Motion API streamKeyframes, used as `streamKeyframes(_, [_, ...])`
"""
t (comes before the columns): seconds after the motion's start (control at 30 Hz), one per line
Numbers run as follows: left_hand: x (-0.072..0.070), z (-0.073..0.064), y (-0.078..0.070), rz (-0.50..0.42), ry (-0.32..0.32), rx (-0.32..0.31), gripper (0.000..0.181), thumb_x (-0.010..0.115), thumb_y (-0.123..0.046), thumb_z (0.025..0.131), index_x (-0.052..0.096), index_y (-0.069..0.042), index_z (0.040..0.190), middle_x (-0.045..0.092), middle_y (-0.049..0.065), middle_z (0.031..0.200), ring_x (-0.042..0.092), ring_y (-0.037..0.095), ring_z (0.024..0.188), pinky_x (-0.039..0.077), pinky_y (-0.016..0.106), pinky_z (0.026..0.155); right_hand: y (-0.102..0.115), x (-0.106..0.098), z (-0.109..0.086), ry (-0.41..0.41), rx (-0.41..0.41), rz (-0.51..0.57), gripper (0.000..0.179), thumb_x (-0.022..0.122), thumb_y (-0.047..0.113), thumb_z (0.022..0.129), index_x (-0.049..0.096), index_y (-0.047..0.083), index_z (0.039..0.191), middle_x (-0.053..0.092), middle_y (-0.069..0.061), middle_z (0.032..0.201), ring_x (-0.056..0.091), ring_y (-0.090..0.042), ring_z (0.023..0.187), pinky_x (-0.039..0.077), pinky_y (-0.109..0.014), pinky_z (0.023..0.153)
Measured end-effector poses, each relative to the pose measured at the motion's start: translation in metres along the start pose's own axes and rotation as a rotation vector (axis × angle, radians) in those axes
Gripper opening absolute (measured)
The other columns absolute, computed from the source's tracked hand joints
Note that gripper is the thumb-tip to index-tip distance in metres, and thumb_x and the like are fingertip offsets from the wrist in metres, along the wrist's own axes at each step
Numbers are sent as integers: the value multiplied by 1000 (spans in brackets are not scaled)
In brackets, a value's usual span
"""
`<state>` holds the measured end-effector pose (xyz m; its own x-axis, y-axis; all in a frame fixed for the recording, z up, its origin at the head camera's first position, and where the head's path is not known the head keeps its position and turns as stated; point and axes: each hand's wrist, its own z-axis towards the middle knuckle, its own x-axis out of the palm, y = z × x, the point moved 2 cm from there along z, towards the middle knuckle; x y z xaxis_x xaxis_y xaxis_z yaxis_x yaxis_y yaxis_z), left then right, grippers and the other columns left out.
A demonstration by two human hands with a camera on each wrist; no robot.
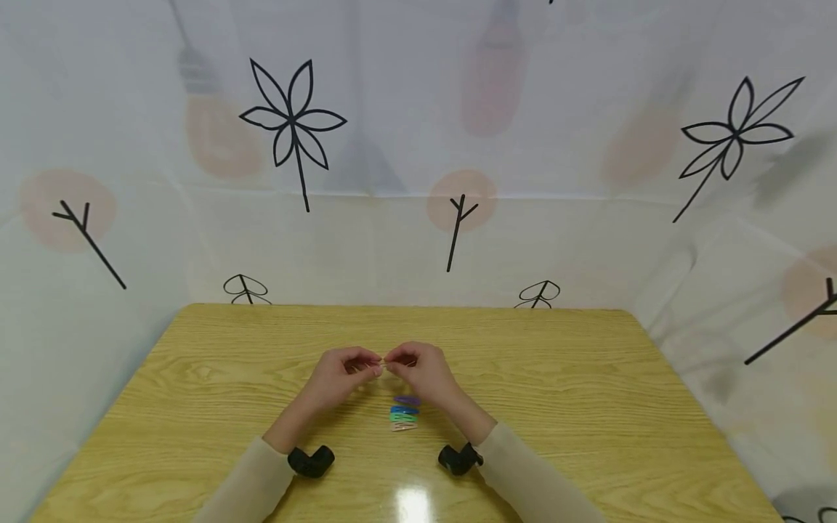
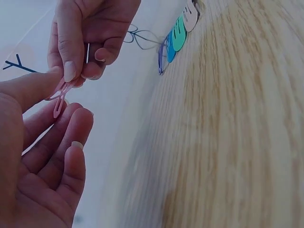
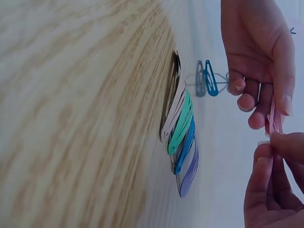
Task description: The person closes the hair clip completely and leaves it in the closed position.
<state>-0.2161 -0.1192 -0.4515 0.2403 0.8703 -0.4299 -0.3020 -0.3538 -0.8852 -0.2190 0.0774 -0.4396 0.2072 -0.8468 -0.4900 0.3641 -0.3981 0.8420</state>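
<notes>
A pink snap hair clip (image 2: pixel 59 102) is between my two hands, its narrow parts spread apart in the left wrist view. My left hand (image 1: pixel 336 375) pinches one end between thumb and forefinger, the other fingers loosely bent. From the other side, my right hand (image 1: pixel 426 372) pinches the clip with thumb and fingertips. Below the hands, on the table, lies a row of snap clips: purple (image 1: pixel 407 400), blue (image 1: pixel 404 410), green (image 1: pixel 402 418) and pale pink (image 1: pixel 404 427). Fingers cover much of the held clip.
A teal clip (image 3: pixel 211 80) lies apart from the row, near the left hand in the right wrist view. The wooden table (image 1: pixel 556 378) ends at a patterned cloth backdrop (image 1: pixel 392 247). Each wrist wears a black camera mount (image 1: pixel 312 462).
</notes>
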Motion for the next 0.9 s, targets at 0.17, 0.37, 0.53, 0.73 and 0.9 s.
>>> streamKeyframes(0.17, [0, 1, -3, 27, -5, 7, 20, 76, -27, 90, 74, -14, 105, 70, -4, 90, 64, 16, 79, 53, 32, 68, 0, -3, -4, -36, -1, 3, 5, 73, 12, 93, 76, 13, 96, 71, 5, 89, 64, -11, 78, 53, -28, 69])
streamKeyframes(0.37, [2, 1, -5, 8, -3, -21, 18, 76, -26, 91, 75, -13, 104, 70, -3, 91, 65, 18, 79, 53, 32, 65, -2, -8, -7, -38, 0, 39, 9, 71, 18, 94, 76, 12, 100, 72, 3, 93, 65, -13, 80, 53, -29, 71])
streamKeyframes(0.53, [3, 0, -6, -45, 6, -39, 19, 75, -24, 91, 75, -11, 104, 71, 0, 92, 65, 20, 81, 54, 34, 64, -4, -12, -9, -10, 40, 64, 14, 69, 20, 96, 77, 11, 103, 73, 1, 95, 67, -19, 84, 53, -30, 71])
streamKeyframes(0.73, [4, 1, -7, -70, 21, -28, 18, 74, -22, 92, 75, -9, 104, 72, 1, 94, 66, 20, 83, 54, 33, 68, -6, -16, -12, 29, 33, 91, 17, 66, 19, 98, 77, 8, 105, 73, -2, 97, 67, -30, 90, 53, -30, 71])
streamKeyframes(0.9, [6, 2, -8, -84, 47, -5, 19, 71, -16, 94, 74, -1, 105, 72, 5, 95, 68, 18, 82, 56, 36, 70, -8, -17, -14, 39, 13, 100, 17, 65, 17, 98, 77, 6, 104, 73, -5, 97, 67, -32, 90, 52, -28, 71])
